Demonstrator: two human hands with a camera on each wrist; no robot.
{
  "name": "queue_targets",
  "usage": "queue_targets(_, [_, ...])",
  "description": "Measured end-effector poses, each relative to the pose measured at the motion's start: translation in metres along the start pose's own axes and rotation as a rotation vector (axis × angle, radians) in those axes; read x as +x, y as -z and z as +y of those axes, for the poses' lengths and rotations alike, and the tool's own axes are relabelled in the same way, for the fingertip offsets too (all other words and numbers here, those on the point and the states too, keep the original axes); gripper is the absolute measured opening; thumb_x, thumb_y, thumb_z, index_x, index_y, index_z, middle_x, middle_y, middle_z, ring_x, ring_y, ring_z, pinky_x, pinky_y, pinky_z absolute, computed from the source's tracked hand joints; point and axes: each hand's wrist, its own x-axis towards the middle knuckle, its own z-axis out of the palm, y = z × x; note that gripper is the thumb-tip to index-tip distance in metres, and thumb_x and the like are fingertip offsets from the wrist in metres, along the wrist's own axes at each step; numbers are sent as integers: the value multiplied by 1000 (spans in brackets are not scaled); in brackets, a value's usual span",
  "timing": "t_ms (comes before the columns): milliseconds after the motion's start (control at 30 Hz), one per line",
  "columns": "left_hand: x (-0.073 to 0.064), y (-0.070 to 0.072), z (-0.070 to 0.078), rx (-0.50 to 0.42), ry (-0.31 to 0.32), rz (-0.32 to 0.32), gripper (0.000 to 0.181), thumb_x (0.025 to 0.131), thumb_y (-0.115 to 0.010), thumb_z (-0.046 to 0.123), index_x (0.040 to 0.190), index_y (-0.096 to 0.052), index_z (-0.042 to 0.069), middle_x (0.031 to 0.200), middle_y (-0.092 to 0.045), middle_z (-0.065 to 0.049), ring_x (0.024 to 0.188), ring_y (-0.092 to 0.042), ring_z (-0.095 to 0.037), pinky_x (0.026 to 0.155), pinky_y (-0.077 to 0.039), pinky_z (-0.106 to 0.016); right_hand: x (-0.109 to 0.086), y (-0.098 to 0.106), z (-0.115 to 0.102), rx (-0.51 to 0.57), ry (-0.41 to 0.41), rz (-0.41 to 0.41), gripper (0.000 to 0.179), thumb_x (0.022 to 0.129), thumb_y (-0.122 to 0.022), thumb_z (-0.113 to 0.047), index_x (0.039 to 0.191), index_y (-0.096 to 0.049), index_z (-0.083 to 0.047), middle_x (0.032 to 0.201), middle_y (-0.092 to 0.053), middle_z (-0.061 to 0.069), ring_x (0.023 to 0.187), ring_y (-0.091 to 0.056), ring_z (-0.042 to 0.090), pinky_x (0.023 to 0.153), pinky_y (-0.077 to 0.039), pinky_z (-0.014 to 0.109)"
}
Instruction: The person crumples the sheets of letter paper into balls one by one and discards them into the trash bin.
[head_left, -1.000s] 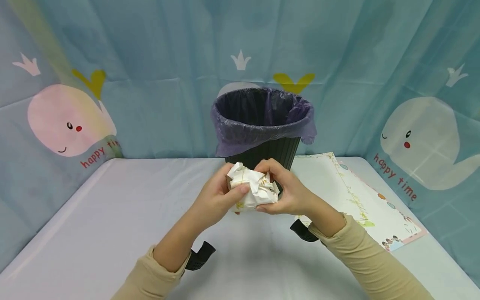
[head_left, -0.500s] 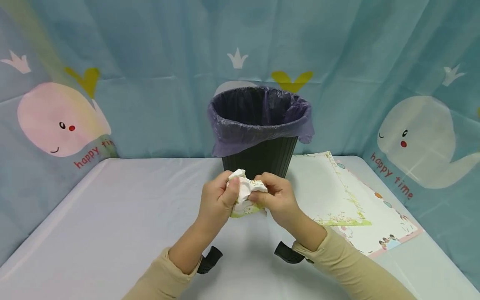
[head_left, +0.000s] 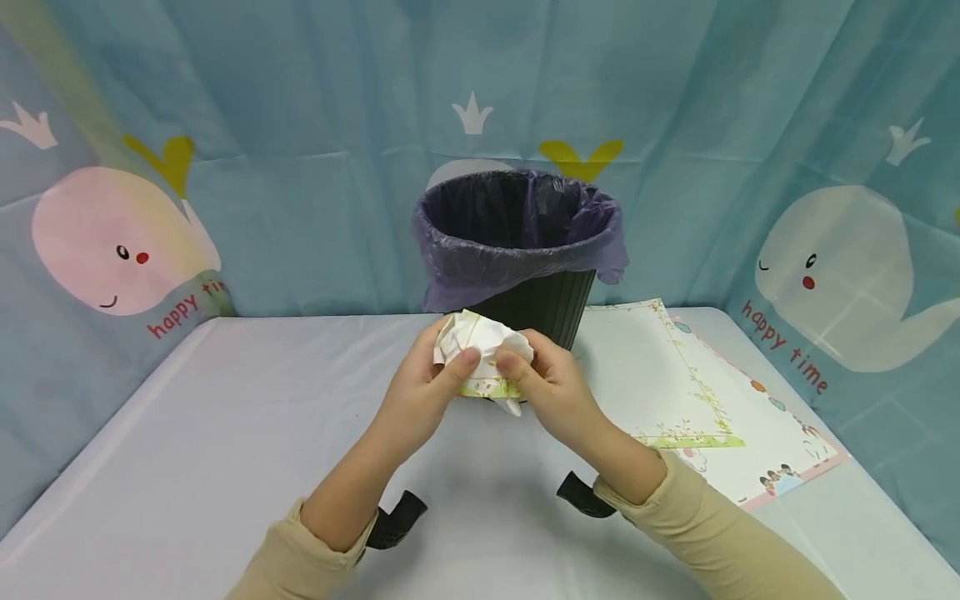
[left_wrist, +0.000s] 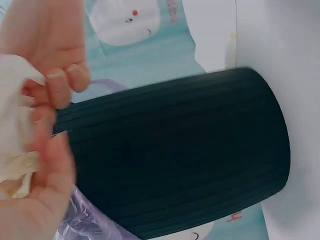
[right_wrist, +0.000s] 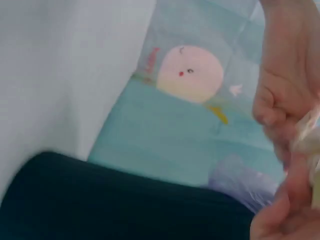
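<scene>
Both hands grip one crumpled sheet of paper, white with a green and yellow printed border, held in the air in front of the bin. My left hand has its thumb pressed on the near face of the wad, and my right hand does the same from the other side. In the left wrist view the paper shows at the left edge between the curled fingers. The right wrist view catches only a sliver of it at the right edge. The fingers behind the wad are hidden in the head view.
A dark ribbed bin with a purple bag over its rim stands at the back middle. Two flat printed sheets lie overlapping at the right: a green-bordered sheet atop a pink-bordered sheet. A blue curtain backs the white table.
The paper has been squeezed and turned between the hands. Half a second ago the fists were twisted closer round it; now the thumbs lie on its near face and the hands are slightly higher.
</scene>
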Motion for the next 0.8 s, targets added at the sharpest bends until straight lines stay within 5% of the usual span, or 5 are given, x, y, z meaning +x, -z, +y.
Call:
queue_targets(200, [-5, 2, 0, -139, -19, -24, 59, 97, -48, 9, 148, -21, -1, 112, -52, -16, 87, -59, -11, 77, -51, -22, 2, 22, -2, -187, 276, -241, 81, 91, -54, -59, 148, -34, -7, 128, -53, 17, 104, -53, 17, 81, -43, 31])
queue_targets(367, [-5, 1, -4, -227, -5, -56, 51, 99, -46, 11, 142, -23, -4, 107, -55, -10, 82, -61, -9, 72, -51, -23, 12, 32, -4, -200, 473, -379, 87, 82, -65, -56, 149, -34, -11, 143, -41, 15, 129, -39, 26, 99, -38, 34])
queue_targets(500, [-4, 1, -6, -232, -18, -95, 49, 100, -49, 18, 139, -28, -4, 106, -54, -9, 78, -57, -13, 66, -48, -25, 15, 33, -5, -216, 518, -378, 87, 78, -70, -50, 139, -38, 3, 136, -42, 19, 125, -41, 25, 97, -41, 29])
queue_targets(667, [-5, 4, -3, -152, -82, -205, 56, 97, -59, 19, 139, -32, -6, 105, -50, -13, 73, -52, -17, 64, -47, -27, 16, 34, -3, -188, 523, -371, 83, 78, -73, -45, 142, -38, -5, 148, -35, 17, 134, -37, 28, 100, -42, 31])
queue_targets(800, [-6, 2, -3, -66, -127, -169, 47, 98, -59, 12, 135, -37, -6, 102, -54, -13, 61, -51, -16, 58, -48, -27, 18, 34, 3, -154, 534, -346, 78, 78, -73, -46, 137, -42, -6, 140, -42, 15, 124, -45, 27, 93, -46, 29])
